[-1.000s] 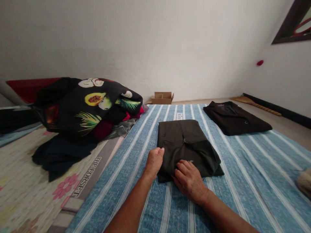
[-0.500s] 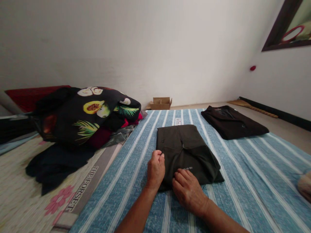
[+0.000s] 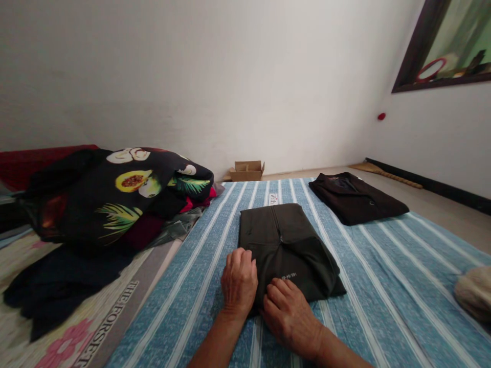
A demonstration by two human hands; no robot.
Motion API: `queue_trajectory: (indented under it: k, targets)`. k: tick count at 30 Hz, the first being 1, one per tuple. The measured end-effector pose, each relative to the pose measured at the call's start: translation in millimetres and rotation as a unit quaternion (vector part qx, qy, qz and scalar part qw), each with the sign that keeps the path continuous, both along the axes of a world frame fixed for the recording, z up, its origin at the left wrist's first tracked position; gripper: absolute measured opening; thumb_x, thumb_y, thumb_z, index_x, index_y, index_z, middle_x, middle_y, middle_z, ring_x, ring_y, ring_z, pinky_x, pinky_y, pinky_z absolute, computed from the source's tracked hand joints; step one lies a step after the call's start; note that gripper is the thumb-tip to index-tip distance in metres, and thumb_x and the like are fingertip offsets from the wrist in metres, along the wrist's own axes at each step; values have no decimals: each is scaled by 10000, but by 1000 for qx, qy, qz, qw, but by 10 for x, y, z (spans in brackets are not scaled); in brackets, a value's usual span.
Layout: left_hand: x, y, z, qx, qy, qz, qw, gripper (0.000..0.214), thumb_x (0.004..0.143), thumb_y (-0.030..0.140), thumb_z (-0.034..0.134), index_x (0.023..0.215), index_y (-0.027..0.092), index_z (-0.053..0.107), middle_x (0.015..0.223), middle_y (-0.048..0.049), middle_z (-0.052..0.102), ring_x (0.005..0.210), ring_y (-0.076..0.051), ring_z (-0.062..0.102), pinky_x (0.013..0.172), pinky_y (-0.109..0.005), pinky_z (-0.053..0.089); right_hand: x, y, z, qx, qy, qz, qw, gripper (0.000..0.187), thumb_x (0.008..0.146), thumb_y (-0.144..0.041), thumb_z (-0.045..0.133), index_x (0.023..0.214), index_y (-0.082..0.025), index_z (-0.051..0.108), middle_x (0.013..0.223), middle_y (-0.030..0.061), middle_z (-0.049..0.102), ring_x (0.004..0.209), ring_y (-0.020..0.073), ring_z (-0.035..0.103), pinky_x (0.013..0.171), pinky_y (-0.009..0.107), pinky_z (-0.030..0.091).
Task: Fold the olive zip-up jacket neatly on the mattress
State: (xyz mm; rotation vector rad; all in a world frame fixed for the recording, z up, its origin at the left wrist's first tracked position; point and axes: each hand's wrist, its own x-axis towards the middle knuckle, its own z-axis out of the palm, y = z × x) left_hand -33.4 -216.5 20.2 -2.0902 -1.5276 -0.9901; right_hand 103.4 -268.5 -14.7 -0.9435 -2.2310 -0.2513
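A folded dark olive zip jacket (image 3: 264, 224) lies on the blue-and-white striped sheet (image 3: 195, 266), its zipper running down the middle and small pale print showing on the near inside part. At the jacket's near left edge, my left hand (image 3: 240, 281) has its fingers curled closed on the fabric. My right hand (image 3: 289, 317) grips the near edge of the jacket beside the print, knuckles up and fingers bent under. The fingertips of both hands are partly hidden.
A folded dark brown garment (image 3: 356, 199) lies at the far right of the sheet. To the left is a heap of clothes with a black fruit-print cloth (image 3: 153, 204) on top. A cardboard box (image 3: 247, 171) stands by the wall, and a beige fuzzy thing (image 3: 475, 294) at the right edge.
My view has shifted slightly, moving the whole scene left and down. My left hand has turned more knuckles-up and sits a little nearer along the jacket's left edge; my right hand stays at the near edge.
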Motion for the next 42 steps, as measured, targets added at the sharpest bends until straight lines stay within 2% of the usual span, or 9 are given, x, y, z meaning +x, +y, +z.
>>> queue_trajectory:
  k: [2,9,16,22,26,33,36,39,42]
  targets:
    - [24,2,-7,-3,14,-40,999,156,835,105,444,866,186,573,870,-69,612,837,-216,577,733,-345,509,-2,4,-14,-2,-3,2,1000,105,838,-146,500,746,-177,540,782,48,553,828,211,480,749,359,401]
    - [28,119,-231,-86,31,-111,990,284,887,176,391,1094,142,582,1139,-107,628,1050,-216,577,896,-386,497,1,9,-27,-7,-16,9,1000,85,835,-154,516,760,-169,553,755,39,547,757,199,445,699,351,376]
    - [5,110,-223,-133,28,-114,984,331,904,230,374,1165,176,570,1225,-96,583,1117,-223,534,943,-414,458,4,16,-10,-1,-12,15,1000,87,823,-148,516,748,-173,553,736,35,552,742,193,447,685,347,365]
    - [10,101,-213,-143,74,-106,981,360,914,280,366,1215,189,541,1279,-107,538,1135,-247,511,930,-433,447,70,-10,123,-4,43,21,999,169,859,-279,511,736,-171,553,726,37,571,741,182,480,687,337,377]
    - [33,60,-176,-153,120,-96,976,377,903,310,411,1238,182,524,1315,-120,510,1158,-271,494,942,-441,425,276,98,237,39,74,-40,996,171,877,-195,476,728,-174,558,714,42,571,734,170,496,663,312,370]
    - [30,62,-165,-134,112,-110,979,353,881,311,459,1198,183,544,1288,-120,537,1138,-270,520,942,-435,428,821,324,319,115,89,-237,961,227,877,-177,478,673,-194,577,597,16,542,620,149,481,634,280,350]
    - [41,56,-109,-127,92,-117,981,316,865,271,475,1149,162,557,1243,-134,563,1103,-259,545,932,-431,441,1002,357,312,98,101,-287,948,255,881,-221,476,656,-195,593,573,14,557,579,141,496,602,267,344]
    - [124,19,35,-117,76,-120,983,252,842,213,488,1067,151,582,1187,-141,587,1078,-263,554,933,-450,438,1120,383,284,47,155,-326,931,242,870,-288,481,705,-189,627,609,24,600,576,146,533,580,260,357]
    - [298,13,178,-121,55,-155,979,195,826,161,494,986,155,606,1145,-123,607,1058,-246,560,935,-425,443,1170,414,258,-3,233,-327,916,260,849,-369,486,812,-175,656,656,34,627,606,159,559,585,261,388]
